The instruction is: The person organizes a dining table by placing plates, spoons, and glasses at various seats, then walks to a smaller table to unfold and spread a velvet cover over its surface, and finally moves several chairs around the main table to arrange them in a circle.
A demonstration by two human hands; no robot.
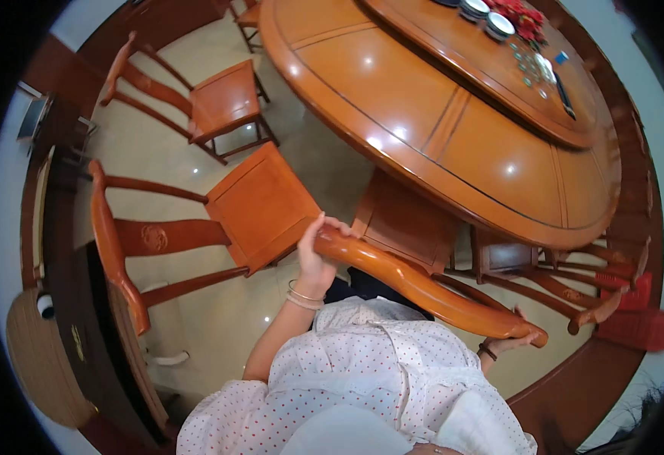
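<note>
Both of my hands grip the curved top rail (406, 277) of a glossy wooden chair right in front of my body. My left hand (318, 250) wraps the rail's left end, its fingers over the far side. Around the right end closes my right hand (515, 340), partly hidden by the rail. The chair's seat (406, 219) lies beyond the rail, with its far part under the edge of a large round wooden table (360, 74). Most of the chair's back and legs are hidden.
Another wooden chair (263, 210) stands close on the left, angled from the table; one more (226, 99) is behind it. Further chairs (505, 256) are at the right, near red plastic stools (636, 330). The turntable (480, 74) holds stacked bowls (500, 27), red flowers (522, 20) and glassware (531, 68).
</note>
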